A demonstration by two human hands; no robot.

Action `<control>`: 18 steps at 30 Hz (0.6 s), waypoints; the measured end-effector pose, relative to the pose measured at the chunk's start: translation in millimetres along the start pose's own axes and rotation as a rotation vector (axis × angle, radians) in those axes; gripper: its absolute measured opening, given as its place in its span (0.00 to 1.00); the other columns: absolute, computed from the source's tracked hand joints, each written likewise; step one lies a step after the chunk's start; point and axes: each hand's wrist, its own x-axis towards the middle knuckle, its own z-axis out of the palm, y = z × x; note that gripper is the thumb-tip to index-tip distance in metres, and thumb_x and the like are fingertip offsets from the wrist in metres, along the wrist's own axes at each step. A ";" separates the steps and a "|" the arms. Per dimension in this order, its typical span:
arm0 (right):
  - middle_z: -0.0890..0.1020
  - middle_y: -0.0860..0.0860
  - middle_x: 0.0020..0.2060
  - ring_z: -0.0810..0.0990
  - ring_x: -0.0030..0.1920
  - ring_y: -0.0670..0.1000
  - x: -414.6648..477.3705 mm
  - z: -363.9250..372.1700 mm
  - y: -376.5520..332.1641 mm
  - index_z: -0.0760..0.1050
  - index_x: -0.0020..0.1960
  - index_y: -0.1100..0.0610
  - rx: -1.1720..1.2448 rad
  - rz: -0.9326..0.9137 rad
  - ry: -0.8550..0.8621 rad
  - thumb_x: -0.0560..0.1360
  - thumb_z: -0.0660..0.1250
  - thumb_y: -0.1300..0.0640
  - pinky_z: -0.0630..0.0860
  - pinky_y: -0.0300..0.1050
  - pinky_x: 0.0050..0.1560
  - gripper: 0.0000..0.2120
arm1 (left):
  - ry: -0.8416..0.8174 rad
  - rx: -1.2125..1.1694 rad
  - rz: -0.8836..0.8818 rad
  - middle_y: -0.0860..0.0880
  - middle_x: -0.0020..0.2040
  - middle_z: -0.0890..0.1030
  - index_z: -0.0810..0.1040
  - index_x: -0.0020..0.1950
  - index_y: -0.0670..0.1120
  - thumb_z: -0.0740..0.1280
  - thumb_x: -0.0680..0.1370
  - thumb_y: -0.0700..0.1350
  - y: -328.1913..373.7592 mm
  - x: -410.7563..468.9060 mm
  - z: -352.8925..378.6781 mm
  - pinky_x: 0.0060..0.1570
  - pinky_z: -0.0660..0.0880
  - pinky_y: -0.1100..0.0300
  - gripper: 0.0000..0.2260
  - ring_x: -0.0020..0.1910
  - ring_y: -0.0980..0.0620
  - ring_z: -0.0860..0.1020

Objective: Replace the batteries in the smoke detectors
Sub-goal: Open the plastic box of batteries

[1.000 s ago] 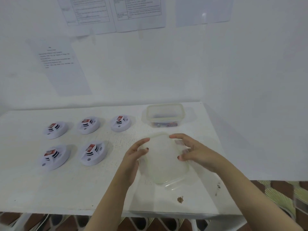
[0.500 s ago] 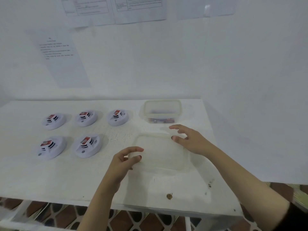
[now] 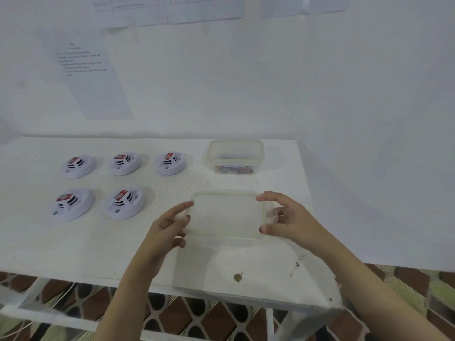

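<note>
Several white round smoke detectors (image 3: 125,204) with red-labelled batteries on top lie in two rows on the left of the white table (image 3: 73,249). A clear plastic box (image 3: 235,156), uncovered, stands at the back with coloured batteries in its bottom. Its translucent lid (image 3: 226,214) lies flat in front of it. My left hand (image 3: 170,227) is at the lid's left edge, fingers loosely bent, fingertips touching it. My right hand (image 3: 288,220) holds the lid's right edge between thumb and fingers; some fingers show through the lid's clip flap.
White walls stand behind and to the right, with printed sheets (image 3: 91,70) taped on. A brown chip (image 3: 237,276) marks the table near its front edge. Patterned floor shows below the table frame.
The lid, held tilted above the table a second ago, now lies flat. My left hand let go and has come back to its left edge; my right hand shifted to the right edge.
</note>
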 end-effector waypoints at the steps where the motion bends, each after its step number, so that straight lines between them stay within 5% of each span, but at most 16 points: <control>1: 0.73 0.46 0.63 0.75 0.47 0.48 -0.8 -1.3 0.0 0.76 0.57 0.43 0.020 -0.004 -0.019 0.64 0.78 0.62 0.77 0.43 0.52 0.26 | 0.027 0.027 0.014 0.50 0.43 0.76 0.80 0.59 0.54 0.62 0.81 0.41 0.0 3.1 -3.3 0.41 0.74 0.59 0.12 0.40 0.51 0.72; 4: 0.73 0.55 0.62 0.75 0.46 0.49 -2.0 -3.6 -1.5 0.76 0.59 0.44 0.001 0.017 -0.052 0.63 0.79 0.64 0.77 0.48 0.55 0.29 | 0.091 0.044 0.047 0.52 0.45 0.80 0.84 0.53 0.52 0.61 0.81 0.37 4.3 11.6 -13.1 0.43 0.70 0.60 0.14 0.41 0.52 0.72; 10: 0.70 0.42 0.66 0.74 0.45 0.52 -0.5 -8.6 -21.6 0.79 0.57 0.50 0.031 -0.024 0.011 0.66 0.75 0.66 0.76 0.36 0.51 0.22 | -0.018 -0.159 0.108 0.51 0.39 0.84 0.87 0.44 0.46 0.62 0.71 0.35 23.0 19.6 -30.8 0.36 0.75 0.67 0.15 0.38 0.53 0.75; 12: 0.69 0.41 0.67 0.76 0.52 0.56 1.5 -13.4 -31.5 0.79 0.58 0.50 0.055 -0.023 -0.010 0.64 0.78 0.66 0.76 0.35 0.51 0.25 | -0.102 -0.215 0.133 0.49 0.41 0.84 0.88 0.45 0.48 0.63 0.67 0.34 29.2 24.2 -36.0 0.40 0.77 0.67 0.17 0.40 0.55 0.78; 14: 0.69 0.40 0.68 0.78 0.56 0.49 5.4 -19.4 -42.4 0.79 0.59 0.50 0.095 -0.025 -0.046 0.60 0.77 0.65 0.76 0.35 0.50 0.29 | -0.148 -0.237 0.179 0.49 0.43 0.84 0.87 0.48 0.50 0.67 0.69 0.30 37.2 31.6 -39.9 0.46 0.78 0.68 0.19 0.44 0.55 0.80; 16: 0.69 0.39 0.68 0.78 0.55 0.42 10.8 -25.3 -54.3 0.78 0.61 0.52 0.145 -0.027 -0.080 0.60 0.75 0.66 0.76 0.35 0.51 0.30 | -0.181 -0.235 0.242 0.49 0.47 0.85 0.87 0.50 0.51 0.77 0.65 0.39 48.8 41.4 -41.8 0.48 0.77 0.67 0.16 0.47 0.55 0.82; 18: 0.72 0.40 0.66 0.76 0.58 0.38 18.6 -30.7 -65.9 0.78 0.61 0.54 0.164 -0.050 -0.091 0.61 0.74 0.66 0.75 0.34 0.52 0.28 | -0.141 -0.190 0.280 0.52 0.49 0.86 0.87 0.50 0.53 0.83 0.55 0.52 59.8 55.1 -42.6 0.48 0.77 0.68 0.24 0.47 0.55 0.81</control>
